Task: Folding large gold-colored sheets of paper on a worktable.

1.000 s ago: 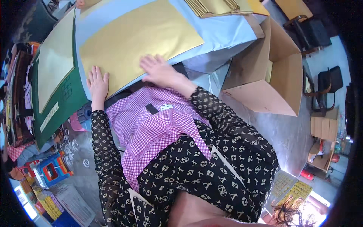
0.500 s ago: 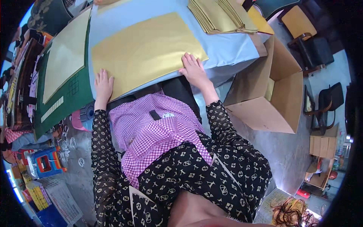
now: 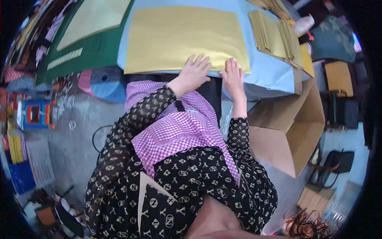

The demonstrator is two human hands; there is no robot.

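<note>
Evidently to keep it from sliding, both hands lie flat and open, side by side, left hand and right hand, pressing the near edge of the large gold paper sheet on the blue-covered desk, beside stacked gold sheets.

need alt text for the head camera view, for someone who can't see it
Seen from above, a person presses both bare hands, left hand and right hand, flat on the near edge of a large gold paper sheet lying on a light blue table. A stack of gold sheets lies to the right, and an open cardboard box stands on the floor below it.
</note>
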